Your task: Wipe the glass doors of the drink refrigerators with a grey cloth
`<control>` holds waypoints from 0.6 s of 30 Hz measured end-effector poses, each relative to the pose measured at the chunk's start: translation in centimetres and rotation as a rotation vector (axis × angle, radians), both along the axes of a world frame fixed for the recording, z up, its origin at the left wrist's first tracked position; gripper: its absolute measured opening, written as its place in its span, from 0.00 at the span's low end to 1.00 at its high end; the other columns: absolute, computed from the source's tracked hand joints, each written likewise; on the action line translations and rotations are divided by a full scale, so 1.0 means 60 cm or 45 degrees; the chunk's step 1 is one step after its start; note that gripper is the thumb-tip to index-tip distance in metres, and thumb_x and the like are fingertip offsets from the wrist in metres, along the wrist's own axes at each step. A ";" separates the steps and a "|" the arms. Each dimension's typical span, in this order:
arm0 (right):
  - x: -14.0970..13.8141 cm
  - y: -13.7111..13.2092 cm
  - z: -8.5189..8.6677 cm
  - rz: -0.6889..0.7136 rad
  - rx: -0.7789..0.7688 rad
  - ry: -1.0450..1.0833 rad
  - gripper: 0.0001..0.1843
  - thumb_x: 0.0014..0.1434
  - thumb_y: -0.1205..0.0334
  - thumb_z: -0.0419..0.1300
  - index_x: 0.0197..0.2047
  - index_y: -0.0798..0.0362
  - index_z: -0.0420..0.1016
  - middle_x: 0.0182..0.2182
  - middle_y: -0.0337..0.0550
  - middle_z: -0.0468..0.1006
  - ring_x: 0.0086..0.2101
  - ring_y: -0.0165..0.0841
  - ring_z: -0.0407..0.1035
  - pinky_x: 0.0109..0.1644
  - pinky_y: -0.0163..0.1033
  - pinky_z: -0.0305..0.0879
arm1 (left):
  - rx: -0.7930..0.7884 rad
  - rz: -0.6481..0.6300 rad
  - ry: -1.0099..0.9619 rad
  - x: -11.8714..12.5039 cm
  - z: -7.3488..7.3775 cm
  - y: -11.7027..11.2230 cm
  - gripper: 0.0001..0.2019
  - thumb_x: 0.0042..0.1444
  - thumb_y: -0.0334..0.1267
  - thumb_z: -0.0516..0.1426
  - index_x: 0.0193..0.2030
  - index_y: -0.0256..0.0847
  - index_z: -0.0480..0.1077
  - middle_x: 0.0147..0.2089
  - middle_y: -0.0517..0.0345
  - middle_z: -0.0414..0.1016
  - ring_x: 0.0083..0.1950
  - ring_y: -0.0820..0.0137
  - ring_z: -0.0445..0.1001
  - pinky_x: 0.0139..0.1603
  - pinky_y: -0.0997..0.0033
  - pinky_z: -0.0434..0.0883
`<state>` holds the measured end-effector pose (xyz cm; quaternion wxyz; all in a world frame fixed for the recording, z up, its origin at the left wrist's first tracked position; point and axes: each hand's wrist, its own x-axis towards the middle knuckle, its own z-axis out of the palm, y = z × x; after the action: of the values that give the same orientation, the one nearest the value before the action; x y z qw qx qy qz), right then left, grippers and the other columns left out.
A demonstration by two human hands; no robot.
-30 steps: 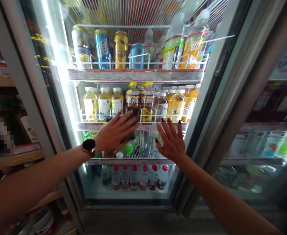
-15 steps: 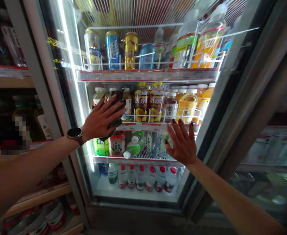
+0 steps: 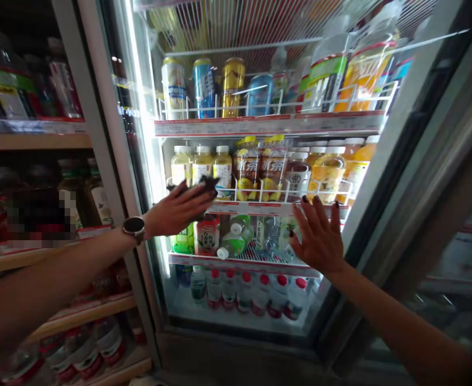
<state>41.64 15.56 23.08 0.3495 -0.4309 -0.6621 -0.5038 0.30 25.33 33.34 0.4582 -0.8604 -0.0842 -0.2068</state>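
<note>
My left hand point(image 3: 179, 208), a watch point(image 3: 133, 226) on its wrist, lies flat with fingers stretched over a dark, crumpled cloth point(image 3: 208, 185). It holds the cloth against the glass door of a lit drinks cooler. Most of the cloth is hidden beneath the palm. Farther right, my right hand point(image 3: 318, 236) holds nothing; its fingers are spread and raised toward the same glass, and contact cannot be made out. Behind the left hand stand pale tea bottles point(image 3: 222, 166). Brown iced-tea bottles point(image 3: 248, 167) show between the hands.
Cans point(image 3: 233, 86) and large bottles fill the cooler's upper shelf. Green bottles point(image 3: 236, 241) lie on a lower shelf, above red-capped water bottles point(image 3: 244, 292). A metal door frame point(image 3: 400, 161) runs down the right. Wooden shelves point(image 3: 30, 141) with bottles stand at left.
My left hand and the cloth have moved down relative to the shelves, uncovering the pale tea bottles. The right hand keeps nearly the same place on the door. The view has shifted left.
</note>
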 end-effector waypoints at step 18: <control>0.000 -0.002 0.000 -0.028 0.044 -0.056 0.43 0.69 0.57 0.55 0.81 0.54 0.43 0.75 0.57 0.58 0.74 0.54 0.52 0.77 0.67 0.45 | -0.074 0.094 0.064 -0.029 0.012 0.006 0.43 0.64 0.54 0.57 0.80 0.42 0.47 0.81 0.49 0.51 0.83 0.55 0.44 0.83 0.44 0.44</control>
<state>41.63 15.42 23.06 0.3367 -0.4208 -0.6560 -0.5284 -1.44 25.67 34.06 0.4423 -0.8746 -0.1101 -0.1655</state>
